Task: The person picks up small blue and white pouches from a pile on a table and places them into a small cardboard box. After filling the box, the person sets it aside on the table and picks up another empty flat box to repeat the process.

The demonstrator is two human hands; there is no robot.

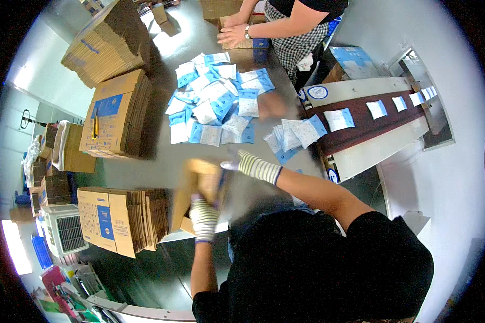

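A small open cardboard box (pixel 184 188) sits at the near edge of the metal table, blurred by motion. My left hand (pixel 203 218), in a striped knit glove, grips its near side; the fingertips are partly hidden there. My right hand (pixel 256 167), in a matching glove, hovers by the box's right edge with fingers stretched out and nothing in them; its fingertips are smeared. Beyond the hands lies a large heap of white and blue sachets (pixel 215 102). A smaller overlapping group of sachets (pixel 293 134) lies right of the heap, beside the conveyor.
The conveyor (pixel 355 132) on the right carries several spaced sachets. Flattened cartons stand in stacks on the left (pixel 124 215), with a yellow cutter (pixel 95 126) on one bundle (pixel 116 116). Across the table a co-worker's hands (pixel 234 32) rest on another box (pixel 242 42).
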